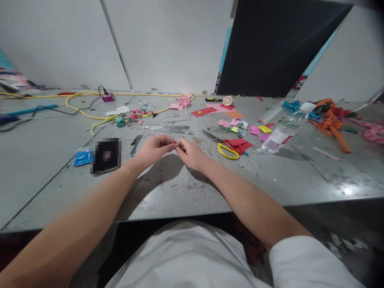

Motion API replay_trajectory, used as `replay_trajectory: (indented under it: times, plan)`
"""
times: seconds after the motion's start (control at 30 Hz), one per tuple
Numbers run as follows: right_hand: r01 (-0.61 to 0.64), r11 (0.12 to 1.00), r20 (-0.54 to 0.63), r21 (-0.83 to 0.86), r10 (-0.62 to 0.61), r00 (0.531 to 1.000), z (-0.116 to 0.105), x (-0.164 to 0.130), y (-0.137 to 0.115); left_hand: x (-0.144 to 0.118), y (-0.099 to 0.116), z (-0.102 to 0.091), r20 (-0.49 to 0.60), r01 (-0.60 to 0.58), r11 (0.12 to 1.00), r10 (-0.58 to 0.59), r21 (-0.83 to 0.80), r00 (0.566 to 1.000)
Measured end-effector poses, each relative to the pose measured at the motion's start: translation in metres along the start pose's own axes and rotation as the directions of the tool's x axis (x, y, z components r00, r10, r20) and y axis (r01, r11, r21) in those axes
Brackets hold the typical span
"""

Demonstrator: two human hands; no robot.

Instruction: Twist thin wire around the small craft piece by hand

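My left hand [154, 150] and my right hand [191, 154] meet over the middle of the table, fingertips almost touching. Both are closed in a pinch on a thin wire [171, 140], of which only a small curved bit shows between the fingers. Just beyond them lies a bundle of thin straight metal wires [169, 129]. Short dark strips [136, 145] are beside my left hand. To the right of my right hand rest scissors [228, 150] with yellow and red handles, their blades pointing to the back left.
At the right stands a tilted-looking clear bottle [286, 130], near orange crepe paper [331, 122]. A phone-like dark object [105, 155], blurred out, lies left beside a blue packet [82, 157]. Behind are red paper [204, 111], a small cup [227, 100] and a yellow cable [90, 94].
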State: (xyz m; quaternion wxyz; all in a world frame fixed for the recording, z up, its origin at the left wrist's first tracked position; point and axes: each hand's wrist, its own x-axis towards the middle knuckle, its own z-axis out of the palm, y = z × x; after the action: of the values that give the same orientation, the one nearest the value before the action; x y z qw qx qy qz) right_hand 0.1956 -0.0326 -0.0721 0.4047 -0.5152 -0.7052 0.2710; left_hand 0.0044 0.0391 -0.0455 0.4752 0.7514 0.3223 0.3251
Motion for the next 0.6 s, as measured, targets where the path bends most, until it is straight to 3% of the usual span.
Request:
replay_trajectory:
  times: [0.43, 0.6]
  plan:
    - [-0.104, 0.991, 0.072, 0.09, 0.097, 0.993, -0.0029, -0.0001, -0.0035, -0.0021, -0.0018, -0.0005, -0.001, -0.218, 0.926, 0.23, 0.309, 0.973]
    - [-0.103, 0.994, 0.054, 0.021, 0.102, 0.993, -0.0026, -0.0003, -0.0042, -0.0016, -0.0021, 0.0011, -0.011, -0.151, 0.937, 0.163, 0.315, 0.987]
